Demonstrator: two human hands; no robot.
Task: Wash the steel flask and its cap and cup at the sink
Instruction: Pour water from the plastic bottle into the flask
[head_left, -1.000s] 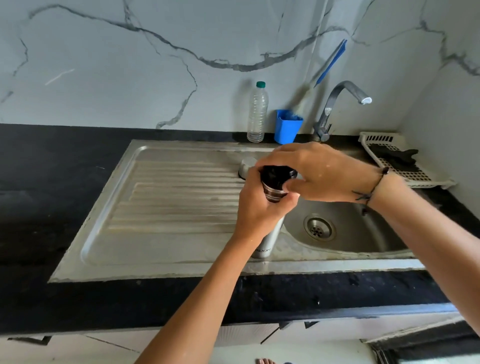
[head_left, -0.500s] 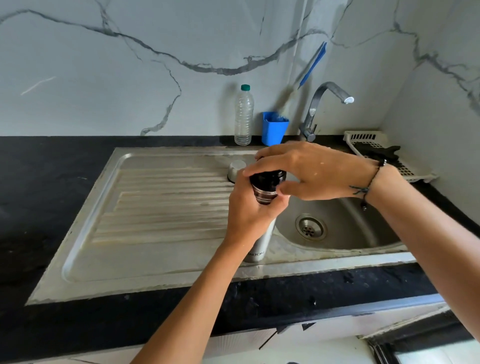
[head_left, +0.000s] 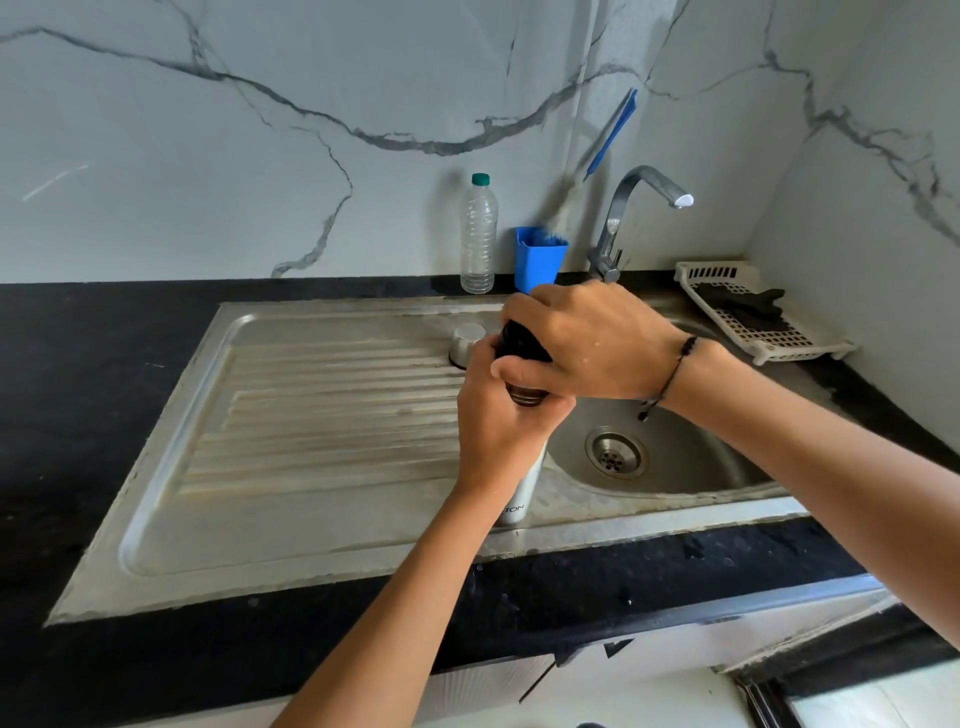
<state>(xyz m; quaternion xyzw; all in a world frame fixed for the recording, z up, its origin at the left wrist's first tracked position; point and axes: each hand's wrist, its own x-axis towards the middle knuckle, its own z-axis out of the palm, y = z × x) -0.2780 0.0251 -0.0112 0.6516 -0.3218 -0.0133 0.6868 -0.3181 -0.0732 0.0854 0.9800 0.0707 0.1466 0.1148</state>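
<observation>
The steel flask (head_left: 519, 499) stands upright on the front edge of the steel sink (head_left: 670, 483), between drainboard and basin. My left hand (head_left: 501, 421) grips its upper body, hiding most of it. My right hand (head_left: 587, 345) curls over the top, fingers and thumb round the black cap (head_left: 519, 340) on the threaded neck. The steel cup (head_left: 466, 343) sits upside down on the drainboard just behind my left hand.
A plastic bottle (head_left: 478, 234) and a blue holder (head_left: 537, 257) with a brush stand against the marble wall. The tap (head_left: 631, 213) arches over the basin, no water running. A white plastic tray (head_left: 748, 317) with dark cloth lies at the right corner. Black counter surrounds the sink.
My right hand has turned round the black cap, with the fingers now further over its top. The flask and my left hand stay in place. The camera has shifted slightly.
</observation>
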